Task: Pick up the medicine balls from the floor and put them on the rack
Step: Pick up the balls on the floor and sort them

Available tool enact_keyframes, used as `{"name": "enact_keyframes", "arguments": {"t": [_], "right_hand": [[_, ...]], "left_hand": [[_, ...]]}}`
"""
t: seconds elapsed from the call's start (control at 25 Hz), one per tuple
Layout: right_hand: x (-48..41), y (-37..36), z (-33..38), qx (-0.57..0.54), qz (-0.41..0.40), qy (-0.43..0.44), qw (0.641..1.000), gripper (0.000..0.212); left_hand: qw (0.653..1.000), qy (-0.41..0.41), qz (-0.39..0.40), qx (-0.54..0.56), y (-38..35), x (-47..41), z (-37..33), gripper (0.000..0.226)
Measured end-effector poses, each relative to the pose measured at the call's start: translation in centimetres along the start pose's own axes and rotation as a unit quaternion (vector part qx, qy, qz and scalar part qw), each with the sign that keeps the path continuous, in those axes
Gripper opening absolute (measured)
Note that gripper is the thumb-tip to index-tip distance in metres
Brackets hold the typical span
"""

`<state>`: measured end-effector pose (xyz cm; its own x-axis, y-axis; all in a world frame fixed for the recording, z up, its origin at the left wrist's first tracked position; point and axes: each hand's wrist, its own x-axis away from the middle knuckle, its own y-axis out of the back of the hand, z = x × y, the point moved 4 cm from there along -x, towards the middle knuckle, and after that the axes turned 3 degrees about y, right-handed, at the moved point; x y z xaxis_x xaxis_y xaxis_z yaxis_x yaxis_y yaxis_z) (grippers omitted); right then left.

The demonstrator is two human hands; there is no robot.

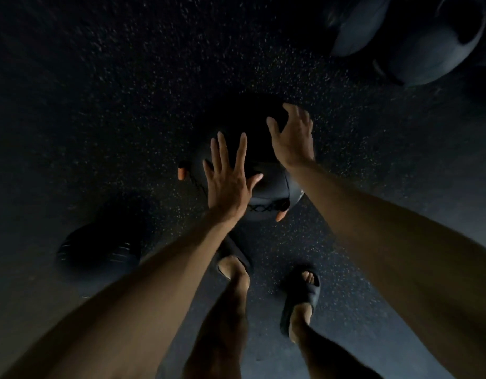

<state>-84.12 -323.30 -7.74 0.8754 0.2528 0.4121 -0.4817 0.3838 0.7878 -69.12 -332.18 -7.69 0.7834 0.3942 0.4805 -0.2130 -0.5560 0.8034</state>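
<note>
A black medicine ball [259,149] with laced seams and small orange tags lies on the dark speckled floor in the middle of the view. My left hand [231,179] is spread flat over its near left side, fingers apart. My right hand [294,138] curves over its right side with the fingers open. Whether either palm touches the ball I cannot tell. A second dark ball [99,253] lies on the floor at the lower left. No rack is in view.
Two more dark medicine balls [428,42] sit at the top right. My feet in dark slides [302,296] stand just behind the middle ball. The rubber floor [127,91] stretches open to the left and far side. The light is very dim.
</note>
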Motion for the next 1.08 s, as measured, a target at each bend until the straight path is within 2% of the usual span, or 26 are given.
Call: {"name": "enact_keyframes", "arguments": {"t": [0.08, 0.2, 0.32, 0.4, 0.52, 0.68, 0.84, 0.96, 1.08], "right_hand": [[3.2, 0.1, -1.1, 0.03, -0.034, 0.027, 0.999, 0.06], [7.6, -1.4, -2.5, 0.027, 0.011, 0.038, 0.999, 0.079], [5.9, -2.7, -1.1, -0.023, 0.032, 0.049, 0.998, 0.097], [2.8, -2.4, 0.1, -0.055, 0.036, 0.03, 0.997, 0.099], [-2.3, 0.0, 0.3, -0.059, 0.046, 0.008, 0.997, 0.098], [-10.1, 3.7, 0.0, -0.048, 0.096, -0.023, 0.994, 0.096], [-17.3, 5.7, 1.7, -0.021, 0.131, -0.042, 0.99, 0.091], [-21.5, 6.8, 3.8, -0.031, 0.11, -0.05, 0.992, 0.081], [-22.1, 7.9, 5.1, -0.031, 0.051, 0.035, 0.998, 0.068]], "left_hand": [[0.999, 0.019, 0.026, 0.025, 2.1, -4.2, 0.3, 0.09], [0.993, 0.089, 0.049, 0.056, 5.7, -10.5, -0.1, 0.08], [0.987, 0.155, -0.014, 0.044, 7.6, -13.4, -1.7, 0.06], [0.984, 0.149, -0.074, 0.068, 8.1, -13.8, -2.4, 0.055], [0.983, 0.09, -0.14, 0.08, 7.6, -12.4, -1.9, 0.062], [0.989, 0.083, -0.088, 0.083, 4.8, -10.2, -3.2, 0.089], [0.986, 0.1, -0.078, 0.11, 5.6, -14.7, -7.4, 0.105], [0.987, 0.101, -0.066, 0.108, 8.1, -19.7, -8.3, 0.103], [0.987, 0.129, -0.045, 0.088, 11.7, -25.0, -7.6, 0.099]]}}
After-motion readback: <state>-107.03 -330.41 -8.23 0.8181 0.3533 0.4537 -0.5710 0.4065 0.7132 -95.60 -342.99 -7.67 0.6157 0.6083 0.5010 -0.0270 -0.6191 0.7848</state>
